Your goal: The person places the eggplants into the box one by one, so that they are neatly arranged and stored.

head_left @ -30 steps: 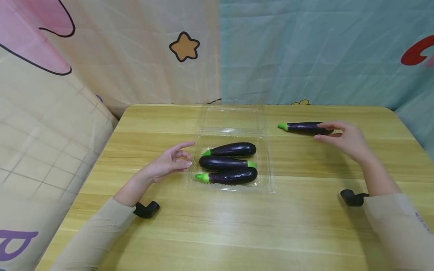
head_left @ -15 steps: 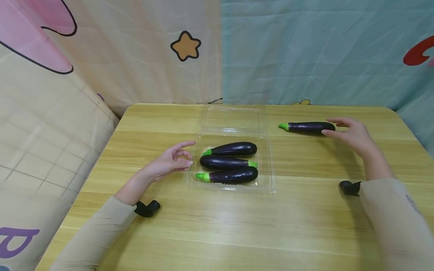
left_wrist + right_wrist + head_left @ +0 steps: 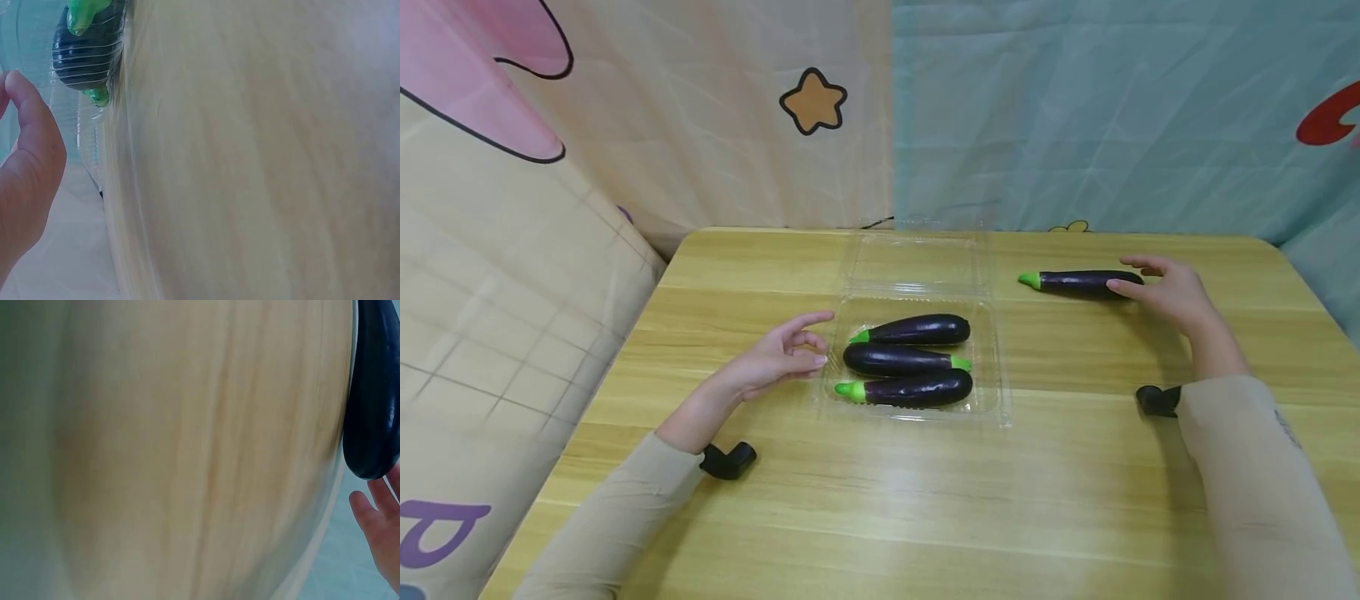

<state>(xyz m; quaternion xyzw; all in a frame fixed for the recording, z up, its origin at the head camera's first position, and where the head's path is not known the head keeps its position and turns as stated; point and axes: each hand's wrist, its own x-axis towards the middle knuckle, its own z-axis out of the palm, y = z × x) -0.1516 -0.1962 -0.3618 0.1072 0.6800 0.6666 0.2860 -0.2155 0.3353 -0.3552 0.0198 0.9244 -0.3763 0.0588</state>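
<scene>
Right hand (image 3: 1172, 293) at lone eggplant (image 3: 1075, 283)
Parted at its rounded end, not gripping; left hand (image 3: 775, 358) relaxed, empty, beside clear box (image 3: 987, 346)

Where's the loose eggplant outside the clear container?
Head view: the loose eggplant lies on the table, right half near the far edge, right of the clear container, with the right hand at its rounded end.

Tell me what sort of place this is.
Probably an indoor spot set up for tabletop work: cartoon-print cloth hangs behind a wooden table, where three eggplants lie in an open clear box.
</scene>
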